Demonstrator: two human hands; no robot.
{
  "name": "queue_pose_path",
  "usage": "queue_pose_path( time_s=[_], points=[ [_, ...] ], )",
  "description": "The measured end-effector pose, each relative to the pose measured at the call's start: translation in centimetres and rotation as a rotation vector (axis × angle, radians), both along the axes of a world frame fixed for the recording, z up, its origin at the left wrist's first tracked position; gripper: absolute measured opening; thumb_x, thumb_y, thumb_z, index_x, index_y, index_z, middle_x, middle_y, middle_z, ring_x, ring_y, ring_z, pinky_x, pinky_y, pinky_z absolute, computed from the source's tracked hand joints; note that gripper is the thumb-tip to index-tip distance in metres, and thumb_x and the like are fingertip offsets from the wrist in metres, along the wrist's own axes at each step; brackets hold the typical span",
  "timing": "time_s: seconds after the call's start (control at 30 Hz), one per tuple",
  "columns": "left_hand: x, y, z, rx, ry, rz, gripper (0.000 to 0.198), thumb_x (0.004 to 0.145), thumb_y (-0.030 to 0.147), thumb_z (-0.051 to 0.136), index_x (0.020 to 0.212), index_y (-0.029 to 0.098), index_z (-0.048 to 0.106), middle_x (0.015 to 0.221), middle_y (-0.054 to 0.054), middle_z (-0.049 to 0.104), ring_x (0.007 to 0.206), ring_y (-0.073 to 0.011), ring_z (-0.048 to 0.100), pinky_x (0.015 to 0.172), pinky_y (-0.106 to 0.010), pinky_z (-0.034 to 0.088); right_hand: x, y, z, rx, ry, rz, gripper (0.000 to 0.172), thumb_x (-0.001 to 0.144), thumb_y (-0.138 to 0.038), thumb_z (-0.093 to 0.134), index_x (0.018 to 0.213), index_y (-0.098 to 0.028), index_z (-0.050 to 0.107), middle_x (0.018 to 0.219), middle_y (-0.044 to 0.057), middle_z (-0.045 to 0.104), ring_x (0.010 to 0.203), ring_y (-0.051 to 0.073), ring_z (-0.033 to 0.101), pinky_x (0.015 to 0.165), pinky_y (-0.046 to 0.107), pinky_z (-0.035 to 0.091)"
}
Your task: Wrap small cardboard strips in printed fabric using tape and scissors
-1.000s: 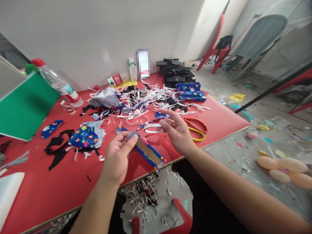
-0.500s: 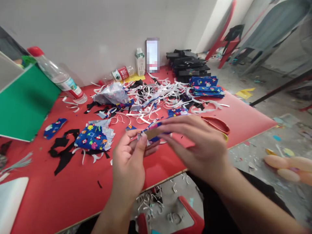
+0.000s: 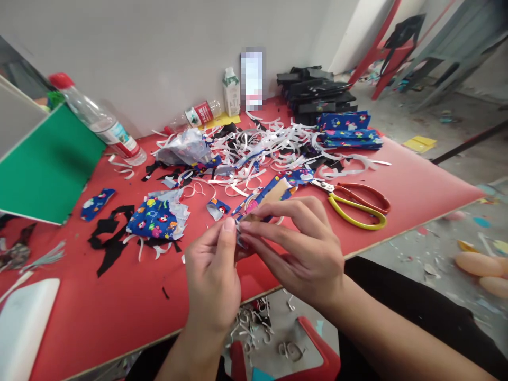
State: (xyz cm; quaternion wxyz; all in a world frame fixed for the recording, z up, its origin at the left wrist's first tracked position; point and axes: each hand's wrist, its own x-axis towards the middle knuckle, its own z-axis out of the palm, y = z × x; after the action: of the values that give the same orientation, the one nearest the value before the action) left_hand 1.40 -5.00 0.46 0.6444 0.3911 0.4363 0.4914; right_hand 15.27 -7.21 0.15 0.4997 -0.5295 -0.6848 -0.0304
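Observation:
My left hand [image 3: 216, 267] is closed, thumb and fingers pinching the edge of a small folded piece of blue patterned cloth [image 3: 240, 239] with a pale underside. My right hand [image 3: 301, 243] pinches the same piece from the right, fingertips almost touching the left thumb. Most of the piece is hidden by the fingers. Just beyond them a blue patterned strip with a tan band [image 3: 273, 191] slants up to the right; whether it joins the held piece I cannot tell. Scissors [image 3: 349, 205] with one red and one yellow handle lie right of the strip.
White and black offcuts [image 3: 273, 145] heap mid-table. Folded blue cloth pieces [image 3: 349, 138] and a black stack [image 3: 317, 95] stand at back right. Ragged blue cloth [image 3: 153, 218] lies left. A phone [image 3: 252, 79], a carton [image 3: 231, 92] and a red-capped bottle [image 3: 113, 132] line the wall.
My right hand has drawn in toward the left, its fingers now pinching at the left fingertips. The view has shifted, and the scissors, earlier mostly behind my right hand, show fully.

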Motion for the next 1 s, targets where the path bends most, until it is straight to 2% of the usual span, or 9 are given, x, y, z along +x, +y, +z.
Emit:
queue_pose_path(
  time_s=[0.2, 0.33, 0.43, 0.57, 0.73, 1.0],
  points=[
    [0.0, -0.2, -0.8, 0.062, 0.080, -0.033, 0.031, 0.101, 0.047, 0.065, 0.087, 0.022, 0.077, 0.085, -0.005, 0.077, 0.078, -0.0179, 0.070, 0.068, -0.028, 0.059, 0.2, 0.3, -0.5, -0.035, -0.020, 0.000, 0.007, 0.098, -0.026, 0.074, 0.101, -0.027, 0.080, 0.102, 0.005, 0.079, 0.090, 0.023, 0.068, 0.080, 0.043, 0.050],
    [-0.2, -0.1, -1.8, 0.064, 0.144, -0.067, 0.034, 0.103, 0.048, 0.062, 0.098, 0.019, 0.080, 0.089, -0.006, 0.078, 0.079, -0.0179, 0.070, 0.071, -0.029, 0.061, 0.2, 0.7, -0.9, -0.128, -0.027, 0.026, 0.006, 0.098, -0.023, 0.073, 0.096, -0.023, 0.078, 0.097, 0.006, 0.074, 0.091, 0.024, 0.066, 0.080, 0.042, 0.049],
    [-0.2, 0.0, -2.2, 0.047, 0.140, -0.074, 0.033, 0.104, 0.045, 0.061, 0.098, 0.019, 0.080, 0.092, -0.006, 0.078, 0.082, -0.0173, 0.071, 0.073, -0.029, 0.061, 0.2, 0.8, -1.0, -0.195, -0.023, 0.039, 0.009, 0.098, -0.019, 0.070, 0.093, -0.022, 0.077, 0.097, 0.007, 0.072, 0.092, 0.024, 0.063, 0.079, 0.041, 0.049],
    [0.2, 0.2, -2.2, 0.016, 0.088, -0.071, 0.032, 0.103, 0.046, 0.063, 0.092, 0.020, 0.078, 0.092, -0.006, 0.079, 0.081, -0.0170, 0.071, 0.072, -0.027, 0.060, 0.3, 0.7, -1.1, -0.199, 0.003, 0.045, 0.012, 0.098, -0.017, 0.068, 0.091, -0.022, 0.076, 0.097, 0.006, 0.072, 0.091, 0.023, 0.062, 0.081, 0.041, 0.049],
    [0.4, 0.2, -1.8, 0.004, 0.045, -0.069, 0.030, 0.102, 0.046, 0.065, 0.092, 0.021, 0.077, 0.094, -0.006, 0.079, 0.084, -0.0175, 0.073, 0.072, -0.027, 0.060, 0.5, 0.8, -1.4, -0.129, 0.050, 0.041, 0.005, 0.097, -0.019, 0.073, 0.097, -0.023, 0.076, 0.095, 0.005, 0.073, 0.090, 0.023, 0.063, 0.081, 0.041, 0.049],
    [-0.3, -0.1, -1.9, 0.076, 0.178, -0.094, 0.032, 0.104, 0.045, 0.062, 0.095, 0.020, 0.081, 0.085, -0.004, 0.079, 0.074, -0.0164, 0.071, 0.071, -0.029, 0.060, 0.8, 0.8, -1.3, -0.139, 0.080, 0.082, 0.010, 0.097, -0.014, 0.071, 0.092, -0.022, 0.074, 0.091, 0.004, 0.072, 0.089, 0.022, 0.063, 0.080, 0.039, 0.050]
  ],
)
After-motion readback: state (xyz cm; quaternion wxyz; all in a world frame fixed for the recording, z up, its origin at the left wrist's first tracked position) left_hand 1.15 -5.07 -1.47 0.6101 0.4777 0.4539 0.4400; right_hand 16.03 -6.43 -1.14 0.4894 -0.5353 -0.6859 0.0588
